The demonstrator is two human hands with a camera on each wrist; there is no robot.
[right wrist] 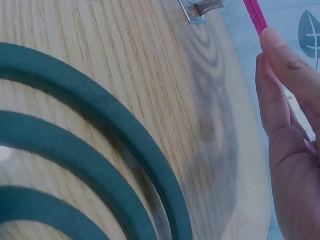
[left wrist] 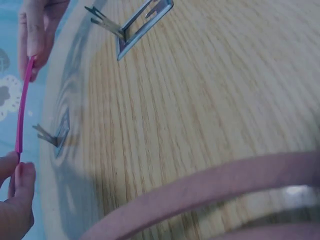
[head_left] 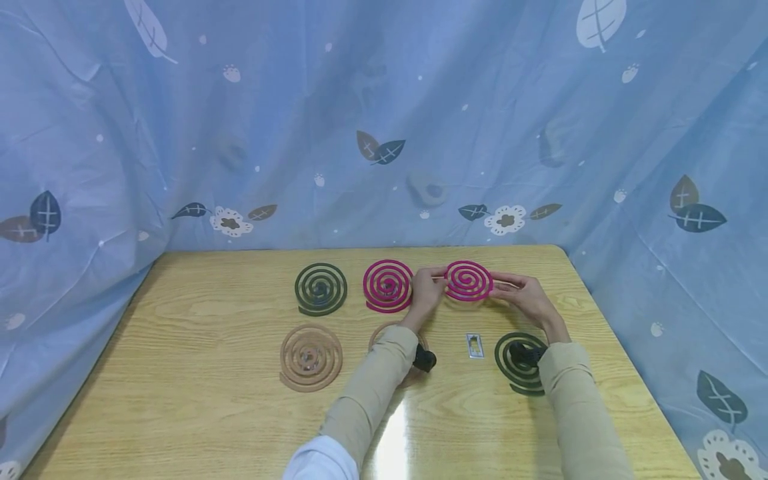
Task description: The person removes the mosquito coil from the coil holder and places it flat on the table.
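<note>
A pink mosquito coil [head_left: 467, 280] is held level above the back right of the table. My left hand [head_left: 427, 288] pinches its left edge, and my right hand [head_left: 528, 298] pinches the opposite edge between thumb and fingers. Seen edge-on in the left wrist view, the coil [left wrist: 21, 107] is a thin pink strip. Below it, a small metal coil stand [left wrist: 61, 131] with upright prongs sits on the wood. Nearer to me is another metal stand [head_left: 475, 346]. Beside my left hand lies a second pink coil [head_left: 388, 310].
Dark green coils [head_left: 321, 312] [head_left: 517, 389] lie at back left and under my right forearm. A brown coil [head_left: 311, 388] sits front left; another brown coil [head_left: 378, 328] is partly hidden by my left arm. A blue patterned curtain [head_left: 384, 100] surrounds the wooden table [head_left: 198, 347].
</note>
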